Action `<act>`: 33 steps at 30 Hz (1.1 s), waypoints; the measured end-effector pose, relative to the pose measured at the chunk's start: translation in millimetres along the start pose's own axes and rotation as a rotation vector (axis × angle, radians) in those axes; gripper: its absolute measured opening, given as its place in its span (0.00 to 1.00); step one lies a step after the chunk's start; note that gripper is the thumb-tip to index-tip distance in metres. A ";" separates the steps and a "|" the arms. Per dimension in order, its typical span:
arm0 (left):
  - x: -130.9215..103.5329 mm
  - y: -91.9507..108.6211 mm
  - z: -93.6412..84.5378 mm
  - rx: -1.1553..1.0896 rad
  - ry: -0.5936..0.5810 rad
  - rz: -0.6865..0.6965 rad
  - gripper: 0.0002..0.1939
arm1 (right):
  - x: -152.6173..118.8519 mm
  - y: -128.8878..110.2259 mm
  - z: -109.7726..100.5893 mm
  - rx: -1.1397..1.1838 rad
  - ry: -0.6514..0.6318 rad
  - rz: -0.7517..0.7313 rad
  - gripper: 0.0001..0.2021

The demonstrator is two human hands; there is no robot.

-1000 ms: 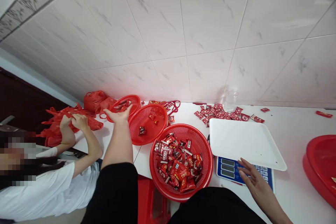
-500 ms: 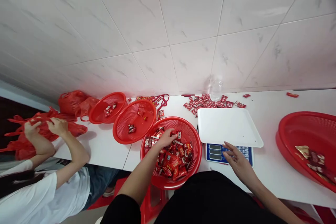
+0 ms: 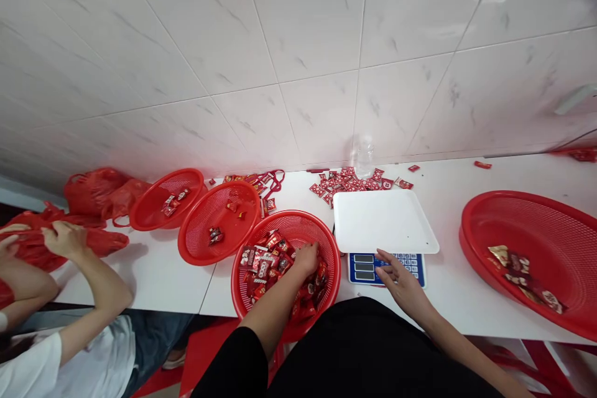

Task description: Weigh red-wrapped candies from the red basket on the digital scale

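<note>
Small wrapped packets [image 3: 262,263]: heaped in the central red basket [image 3: 237,283], my left hand [image 3: 306,258] among them, grip hidden. Likely light, slick; best pinched at crimped ends. My right hand [image 3: 402,283]: fingers apart, at the scale [image 3: 364,268]. Far-left basket [image 3: 144,208], neighbouring basket [image 3: 189,239], large right-hand basket [image 3: 555,217]: few packets each.

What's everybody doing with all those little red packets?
The person's left hand reaches among wrapped packets in a round red basket. Their right hand is open over the blue keypad panel of a scale with a white tray. On the left, another person's hands are on red plastic bags. More packets lie near the wall.
</note>
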State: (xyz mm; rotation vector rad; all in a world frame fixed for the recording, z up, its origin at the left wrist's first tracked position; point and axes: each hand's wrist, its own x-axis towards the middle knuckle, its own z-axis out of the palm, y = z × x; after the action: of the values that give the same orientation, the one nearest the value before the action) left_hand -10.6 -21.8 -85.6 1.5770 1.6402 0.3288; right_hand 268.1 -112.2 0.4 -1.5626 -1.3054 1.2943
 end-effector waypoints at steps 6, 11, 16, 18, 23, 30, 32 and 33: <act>0.3 7.1 5.2 -0.022 -0.221 0.012 0.13 | 1.3 -2.4 -2.2 0.004 0.018 -0.028 0.25; -3.7 12.2 -4.8 -0.026 -0.413 0.053 0.14 | 2.2 0.1 -3.3 0.015 0.001 -0.026 0.24; -14.5 21.4 -21.5 0.158 -0.644 0.061 0.28 | 3.6 5.8 -4.3 -0.001 -0.021 -0.023 0.24; -19.6 25.0 -19.2 0.271 -0.606 0.090 0.29 | 3.8 6.7 -4.2 -0.002 -0.030 -0.019 0.24; -26.8 33.2 -11.5 0.372 -0.436 0.141 0.16 | 2.6 4.8 -4.7 0.005 -0.056 -0.030 0.24; -22.7 54.3 -66.6 0.006 -0.182 0.123 0.12 | 3.1 9.5 -10.7 0.010 -0.045 -0.004 0.23; -20.6 66.5 -78.1 -0.125 -0.109 0.086 0.13 | 3.5 10.8 -11.9 0.006 -0.049 0.003 0.24; -19.3 73.9 -80.1 -0.204 -0.090 0.088 0.14 | 3.6 11.2 -12.1 -0.002 -0.055 0.008 0.24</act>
State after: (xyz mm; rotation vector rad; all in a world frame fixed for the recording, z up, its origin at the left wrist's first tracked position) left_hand -16.3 1.4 22.5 1.4904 1.4246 0.4508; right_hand 282.6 -110.5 -8.0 -1.5452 -1.3364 1.3499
